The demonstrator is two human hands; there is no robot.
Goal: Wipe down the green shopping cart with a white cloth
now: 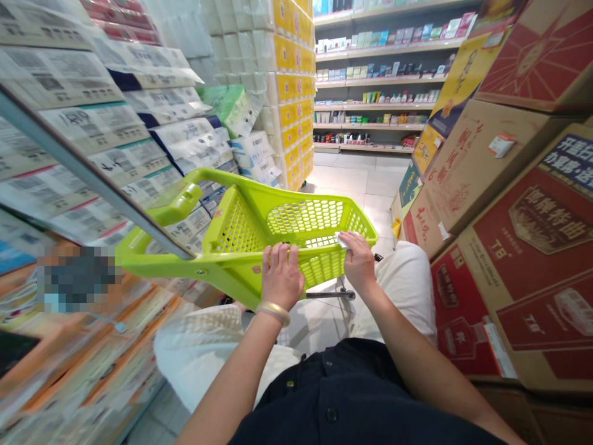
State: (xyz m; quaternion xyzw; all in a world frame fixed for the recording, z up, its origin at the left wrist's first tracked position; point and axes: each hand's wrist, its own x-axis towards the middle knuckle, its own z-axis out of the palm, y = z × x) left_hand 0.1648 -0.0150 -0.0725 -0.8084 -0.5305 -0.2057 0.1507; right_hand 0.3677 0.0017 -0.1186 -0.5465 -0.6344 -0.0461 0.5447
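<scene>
A lime-green plastic shopping basket (259,222) is tipped on its side in front of me, its long handle (152,247) pointing left. My left hand (280,275), with a pale bangle on the wrist, grips the basket's near rim, fingers curled over the edge. My right hand (356,259) holds the same rim further right, and a small white scrap (341,240) shows by its fingers. The inside of the basket looks empty. My knees in light trousers (407,278) sit just below the basket.
Shelves of packaged tissue (152,111) rise close on the left. Stacked brown and red cartons (519,228) stand close on the right. A tiled aisle (356,179) runs ahead to far shelves of small products (380,74). Yellow-labelled packs (291,93) tower at centre.
</scene>
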